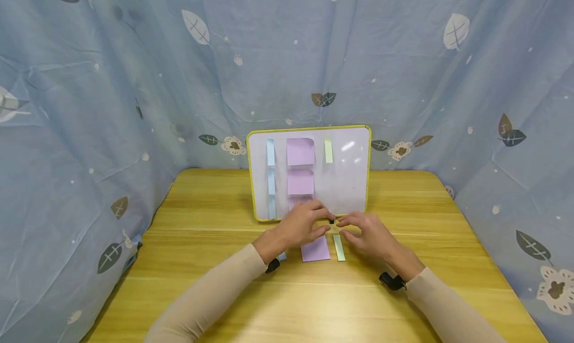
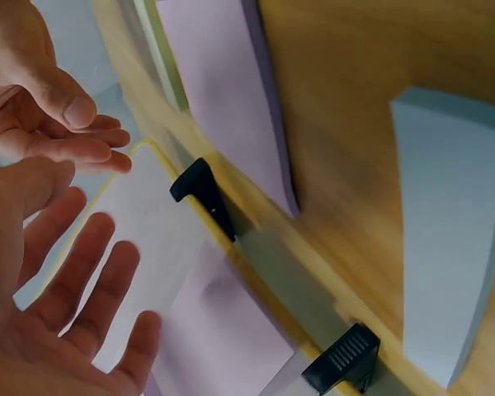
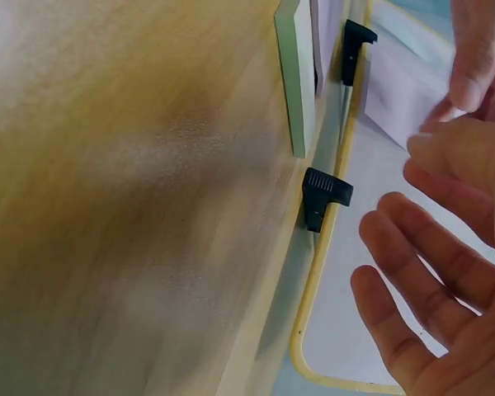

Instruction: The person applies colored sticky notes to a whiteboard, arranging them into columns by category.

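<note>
In the head view my left hand (image 1: 301, 224) and right hand (image 1: 368, 234) are held close together, fingertips facing, before the lower edge of a yellow-framed whiteboard (image 1: 345, 183). The left hand's fingers (image 2: 91, 305) are spread and loosely bent, with nothing visible in them. Loosely bent too, the right hand's fingers (image 3: 412, 272) show nothing between them. Below the hands lie a purple sticky-note pad (image 1: 316, 251) and a narrow green sticky-note pad (image 1: 339, 248). A narrow blue sticky-note pad (image 2: 450, 239) is mostly hidden by my left wrist in the head view.
Stuck on the board are a column of blue strips (image 1: 271, 152), a column of purple notes (image 1: 300, 152) and one green strip (image 1: 329, 150) at the top. Black feet (image 3: 323, 194) hold the board's lower edge. A patterned curtain (image 1: 278, 59) surrounds the wooden table (image 1: 215, 198).
</note>
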The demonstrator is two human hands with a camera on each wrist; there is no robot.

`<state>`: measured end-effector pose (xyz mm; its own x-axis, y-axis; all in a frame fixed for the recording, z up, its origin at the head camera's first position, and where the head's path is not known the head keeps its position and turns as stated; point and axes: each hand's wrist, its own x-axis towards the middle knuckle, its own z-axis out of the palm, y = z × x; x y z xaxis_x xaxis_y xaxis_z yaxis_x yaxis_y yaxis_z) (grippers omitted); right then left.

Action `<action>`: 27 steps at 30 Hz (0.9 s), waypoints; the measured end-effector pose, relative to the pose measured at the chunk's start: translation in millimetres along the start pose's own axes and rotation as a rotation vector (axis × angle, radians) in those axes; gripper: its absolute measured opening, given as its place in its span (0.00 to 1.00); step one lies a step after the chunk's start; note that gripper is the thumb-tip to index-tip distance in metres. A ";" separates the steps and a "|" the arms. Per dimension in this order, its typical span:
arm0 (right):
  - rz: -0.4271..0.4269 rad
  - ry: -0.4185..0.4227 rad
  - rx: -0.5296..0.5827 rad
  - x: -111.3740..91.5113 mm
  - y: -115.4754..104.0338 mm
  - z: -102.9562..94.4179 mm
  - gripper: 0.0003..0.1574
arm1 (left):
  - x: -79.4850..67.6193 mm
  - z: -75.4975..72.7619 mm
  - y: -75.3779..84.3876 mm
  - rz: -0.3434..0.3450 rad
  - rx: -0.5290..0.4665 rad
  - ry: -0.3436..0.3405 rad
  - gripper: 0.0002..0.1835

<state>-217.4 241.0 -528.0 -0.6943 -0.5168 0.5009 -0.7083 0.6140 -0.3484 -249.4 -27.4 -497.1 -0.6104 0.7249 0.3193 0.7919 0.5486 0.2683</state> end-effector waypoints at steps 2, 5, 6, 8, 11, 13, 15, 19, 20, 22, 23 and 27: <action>0.006 -0.031 0.004 -1.6 -1.1 -0.6 0.11 | -0.5 1.9 0.9 -0.009 0.008 -0.053 0.15; 0.016 -0.074 0.005 -3.5 -2.4 -0.8 0.11 | -0.9 4.5 2.5 -0.022 0.025 -0.120 0.16; 0.018 -0.087 0.006 -4.1 -2.5 -0.6 0.11 | -0.9 5.5 2.8 -0.022 0.029 -0.138 0.16; 0.021 -0.110 0.012 -5.0 -2.9 -0.4 0.10 | -1.2 8.1 2.7 -0.028 0.038 -0.177 0.16; 0.033 -0.142 0.016 -6.5 -4.0 -0.8 0.09 | -1.8 12.5 1.8 -0.029 0.064 -0.222 0.17; 0.041 -0.161 0.013 -7.5 -4.8 -1.5 0.09 | -2.3 15.0 1.2 -0.028 0.074 -0.242 0.17; 0.047 -0.177 0.009 -8.8 -5.4 -2.3 0.09 | -2.4 16.6 1.1 -0.019 0.086 -0.253 0.17; 0.052 -0.200 0.008 -11.0 -5.4 -2.3 0.09 | -2.1 18.2 2.7 -0.014 0.099 -0.270 0.17; 0.051 -0.206 0.009 -11.6 -5.4 -2.2 0.09 | -2.1 18.1 3.5 -0.015 0.100 -0.278 0.17; 0.048 -0.219 0.013 -12.6 -5.4 -2.0 0.09 | -2.1 17.7 5.8 -0.022 0.103 -0.296 0.17; 0.047 -0.226 0.018 -13.2 -5.5 -1.9 0.09 | -2.2 17.4 7.1 -0.024 0.105 -0.306 0.17; 0.061 -0.261 0.038 -15.7 -6.5 -1.0 0.09 | -3.0 18.1 9.3 -0.030 0.108 -0.348 0.18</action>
<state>-201.8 245.8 -532.8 -0.7415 -0.6193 0.2583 -0.6652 0.6281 -0.4037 -239.8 -16.9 -512.0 -0.6053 0.7957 -0.0207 0.7823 0.5995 0.1690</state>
